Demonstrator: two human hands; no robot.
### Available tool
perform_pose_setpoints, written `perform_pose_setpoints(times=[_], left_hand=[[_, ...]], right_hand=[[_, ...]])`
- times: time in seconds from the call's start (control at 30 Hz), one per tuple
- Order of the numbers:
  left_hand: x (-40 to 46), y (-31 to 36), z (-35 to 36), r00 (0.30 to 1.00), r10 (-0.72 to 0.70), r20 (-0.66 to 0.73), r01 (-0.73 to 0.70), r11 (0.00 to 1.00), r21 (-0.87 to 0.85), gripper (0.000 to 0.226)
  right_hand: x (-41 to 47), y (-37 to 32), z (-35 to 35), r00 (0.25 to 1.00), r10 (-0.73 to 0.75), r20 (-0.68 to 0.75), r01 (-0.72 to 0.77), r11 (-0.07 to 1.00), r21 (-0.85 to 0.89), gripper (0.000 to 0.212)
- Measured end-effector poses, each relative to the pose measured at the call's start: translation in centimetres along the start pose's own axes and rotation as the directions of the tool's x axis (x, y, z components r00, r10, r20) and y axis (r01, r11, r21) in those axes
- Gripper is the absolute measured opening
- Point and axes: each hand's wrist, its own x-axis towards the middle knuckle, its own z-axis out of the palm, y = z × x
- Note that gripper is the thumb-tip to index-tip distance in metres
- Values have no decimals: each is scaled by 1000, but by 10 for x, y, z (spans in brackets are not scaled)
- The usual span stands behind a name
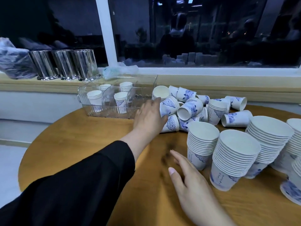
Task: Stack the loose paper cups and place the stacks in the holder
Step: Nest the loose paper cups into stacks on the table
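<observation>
A heap of loose white paper cups with blue prints lies on the round wooden table. My left hand reaches into the heap's left side, its fingers wrapped around a lying cup. My right hand hovers flat and open over the table, just left of a stack of cups. More tall stacks stand to the right. The clear plastic holder sits at the table's far edge with several short stacks in its left compartments.
Three shiny metal canisters and a plastic bag rest on the window ledge behind the holder. Another stack stands at the frame's right edge. A dark window runs along the back.
</observation>
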Motion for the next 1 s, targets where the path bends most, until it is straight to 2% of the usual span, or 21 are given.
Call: perform_pose_setpoints(times=[0.17, 0.3, 0.47, 0.57, 0.67, 0.8, 1.0], left_hand=[[11, -2, 13, 999, 21, 33, -22, 999, 39, 60], [13, -5, 18, 999, 30, 21, -30, 1000, 7, 61], [-16, -13, 5, 991, -39, -131, 7, 972, -235, 66], [-38, -6, -19, 978, -143, -150, 59, 885, -461, 74], [-50, 18, -48, 981, -151, -125, 42, 788, -615, 83], [-64, 56, -72, 994, -108, 20, 81, 595, -800, 90], [-75, 91, -83, 995, 69, 70, 22, 537, -843, 89]], right_hand=[[3, 1, 3, 997, 25, -67, -22, 999, 40, 42], [1, -1, 2, 998, 31, -57, -27, 998, 63, 42], [-1, -3, 1, 998, 20, -67, -13, 993, 114, 40], [-5, -4, -2, 986, 9, -168, 29, 974, 223, 31], [-13, -9, -8, 946, -45, -321, 140, 950, 280, 21], [-28, -17, -21, 865, -162, -474, 323, 905, 279, 23], [-46, -30, -59, 706, -238, -667, 473, 859, 195, 22]])
